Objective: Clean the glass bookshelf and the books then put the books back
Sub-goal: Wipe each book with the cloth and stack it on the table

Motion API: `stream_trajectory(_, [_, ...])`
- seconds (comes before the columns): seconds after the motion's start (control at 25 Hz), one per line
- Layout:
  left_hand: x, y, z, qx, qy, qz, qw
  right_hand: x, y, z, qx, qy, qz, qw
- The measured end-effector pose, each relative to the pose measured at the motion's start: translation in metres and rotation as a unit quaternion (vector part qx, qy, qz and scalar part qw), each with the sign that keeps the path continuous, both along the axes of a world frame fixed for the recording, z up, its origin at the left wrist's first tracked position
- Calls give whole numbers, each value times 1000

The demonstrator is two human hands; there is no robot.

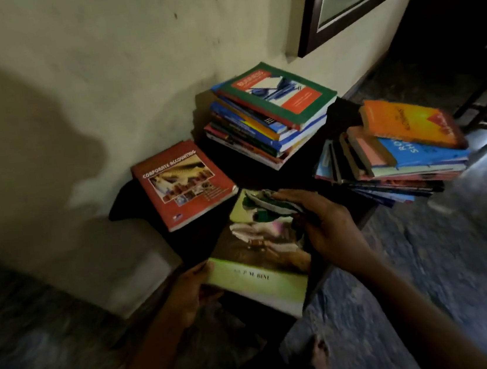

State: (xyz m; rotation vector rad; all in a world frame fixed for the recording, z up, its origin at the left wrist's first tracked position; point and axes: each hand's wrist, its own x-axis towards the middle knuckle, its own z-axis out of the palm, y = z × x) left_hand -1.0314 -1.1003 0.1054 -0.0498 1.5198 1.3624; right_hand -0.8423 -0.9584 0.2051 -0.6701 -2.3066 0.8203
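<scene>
Centre frame, over the dark table [125, 205] by the cream wall [100, 79], our left hand [185, 295] grips a book [256, 274], right hand [327, 229] flat on a cloth [266, 206].

One wide-angle view, taken from the person's head, faces forward and steeply down into a corner where the wall [129, 60] meets the floor [459, 250]. The frame is tilted, so the window frame [310, 7] leans across the upper right. Nearest the lens, low in the centre, two forearms reach in to the left hand [188, 295] and right hand [327, 226] at a book [259, 274]. The dark worktop [250, 177] lies just beyond, mid-frame, carrying the back stack of books [273, 113] and the right stack of books [395, 159]. The outer edges are blurred.
</scene>
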Motion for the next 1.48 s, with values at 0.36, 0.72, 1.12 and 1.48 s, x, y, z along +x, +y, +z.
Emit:
stream_trajectory(0.36, [24,-30,-20,30,-180,133,974,-87,61,-83,-52,-199,-67,976])
stream_trajectory(0.72, [12,-41,-32,39,-194,91,976,-87,-40,-126,99,-229,55,967])
stream_trajectory(1.12, [9,-46,-32,69,-221,103,967,-33,28,-106,-26,-149,-91,984])
stream_trajectory(1.48, [14,-43,-34,53,-167,64,983,-1,-28,-159,94,-183,-61,977])
